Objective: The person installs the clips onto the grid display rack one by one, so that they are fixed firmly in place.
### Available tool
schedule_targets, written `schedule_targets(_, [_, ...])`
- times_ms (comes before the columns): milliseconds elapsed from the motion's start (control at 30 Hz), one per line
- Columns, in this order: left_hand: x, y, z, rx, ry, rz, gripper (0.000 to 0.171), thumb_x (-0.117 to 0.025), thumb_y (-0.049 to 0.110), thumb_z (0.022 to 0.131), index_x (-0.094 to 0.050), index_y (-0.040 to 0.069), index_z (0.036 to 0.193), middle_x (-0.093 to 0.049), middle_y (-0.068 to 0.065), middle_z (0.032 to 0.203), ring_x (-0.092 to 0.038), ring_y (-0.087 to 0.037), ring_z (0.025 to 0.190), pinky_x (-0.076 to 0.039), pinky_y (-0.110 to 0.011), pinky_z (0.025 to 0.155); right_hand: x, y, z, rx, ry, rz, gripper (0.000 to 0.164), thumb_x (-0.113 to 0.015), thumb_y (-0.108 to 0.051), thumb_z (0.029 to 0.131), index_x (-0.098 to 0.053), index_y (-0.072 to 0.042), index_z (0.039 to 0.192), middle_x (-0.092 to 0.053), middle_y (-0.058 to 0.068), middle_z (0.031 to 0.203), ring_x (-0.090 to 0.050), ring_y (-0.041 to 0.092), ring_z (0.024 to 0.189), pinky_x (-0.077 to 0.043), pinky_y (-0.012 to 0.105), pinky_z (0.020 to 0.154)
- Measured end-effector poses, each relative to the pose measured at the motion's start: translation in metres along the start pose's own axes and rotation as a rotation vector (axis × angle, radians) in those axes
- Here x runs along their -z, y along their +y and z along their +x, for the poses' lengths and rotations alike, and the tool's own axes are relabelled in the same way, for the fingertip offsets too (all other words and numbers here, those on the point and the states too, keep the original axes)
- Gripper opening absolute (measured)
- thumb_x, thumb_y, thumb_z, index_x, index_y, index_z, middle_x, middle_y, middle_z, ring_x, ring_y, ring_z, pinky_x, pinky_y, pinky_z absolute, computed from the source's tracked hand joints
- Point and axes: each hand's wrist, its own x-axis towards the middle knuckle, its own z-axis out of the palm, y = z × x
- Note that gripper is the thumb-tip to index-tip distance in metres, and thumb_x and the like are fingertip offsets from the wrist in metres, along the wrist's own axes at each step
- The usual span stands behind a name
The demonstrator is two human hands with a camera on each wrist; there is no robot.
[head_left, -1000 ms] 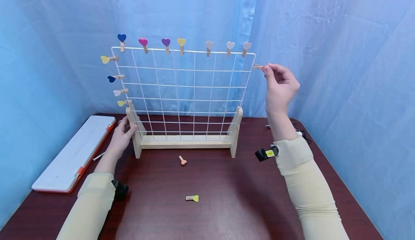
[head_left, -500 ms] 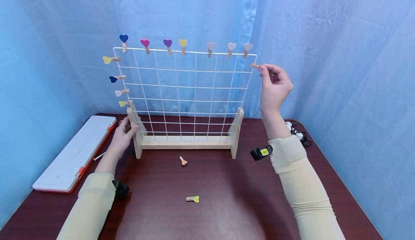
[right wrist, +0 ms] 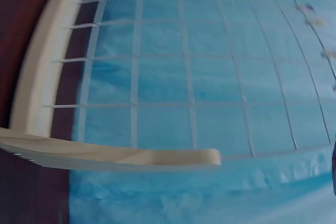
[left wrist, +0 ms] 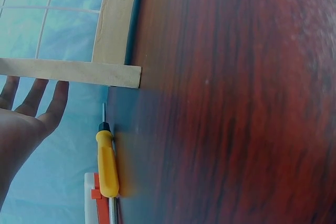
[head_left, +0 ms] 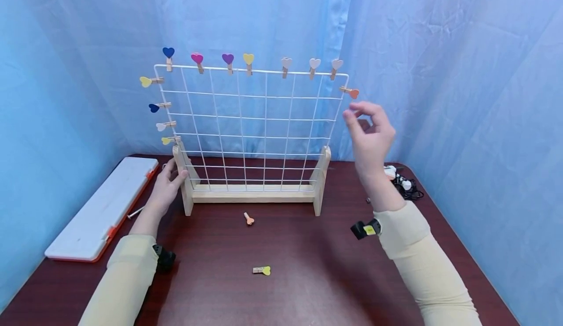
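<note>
A white wire grid point(head_left: 264, 118) stands upright in a wooden stand point(head_left: 252, 196). Heart-topped clothespins line its top and left edges. An orange-heart clothespin point(head_left: 350, 92) is clipped on the right edge near the upper corner. Just below it hovers my right hand point(head_left: 374, 138), thumb and forefinger slightly parted and holding nothing. My left hand point(head_left: 166, 186) holds the stand's left upright, thumb at the front; in the left wrist view the fingers point(left wrist: 55, 106) meet the upright point(left wrist: 79, 72), their tips partly hidden. On the table lie an orange-heart clothespin point(head_left: 249, 218) and a yellow-heart one point(head_left: 262, 270).
A white case with an orange edge point(head_left: 101, 208) lies on the left of the table. Beside it, the left wrist view shows a yellow-handled screwdriver point(left wrist: 107, 163). Black cables point(head_left: 406, 186) lie at the back right. Blue curtains point(head_left: 462, 72) surround the table.
My right hand has clipped the orange-heart clothespin to the grid's right edge, let go and dropped slightly below it. The left hand stays at the stand.
</note>
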Motion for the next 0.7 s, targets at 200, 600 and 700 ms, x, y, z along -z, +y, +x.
schedule_targets(200, [0.0, 0.001, 0.0, 0.0, 0.001, -0.002, 0.062, -0.044, 0.031, 0.093, -0.013, 0.012, 0.143, -0.023, -0.02, 0.143, -0.022, -0.038, 0.129, -0.025, -0.057, 0.099, -0.012, -0.008, -0.045, 0.013, -0.344, -0.011, 0.024, -0.069, 0.01, 0.069, -0.062, 0.01, 0.092, -0.061, 0.023, 0.089, -0.054, 0.021, 0.076, -0.047, 0.027, 0.062])
schedule_targets(600, [0.0, 0.001, 0.0, 0.013, 0.003, 0.003, 0.064, -0.046, 0.03, 0.092, -0.013, 0.012, 0.143, -0.022, -0.021, 0.143, -0.023, -0.039, 0.129, -0.025, -0.057, 0.099, -0.026, 0.024, -0.163, 0.012, -1.018, -0.062, 0.042, -0.074, -0.026, 0.072, -0.061, -0.015, 0.111, -0.057, -0.003, 0.108, -0.055, 0.012, 0.09, -0.048, 0.025, 0.076])
schedule_targets(700, [0.0, 0.0, 0.0, 0.01, 0.007, 0.003, 0.064, -0.046, 0.03, 0.092, -0.012, 0.012, 0.143, -0.022, -0.021, 0.143, -0.023, -0.039, 0.129, -0.025, -0.057, 0.099, -0.025, 0.03, -0.184, 0.002, -1.136, -0.039, 0.043, -0.073, -0.026, 0.072, -0.061, -0.015, 0.112, -0.055, -0.004, 0.11, -0.053, 0.01, 0.097, -0.047, 0.023, 0.079])
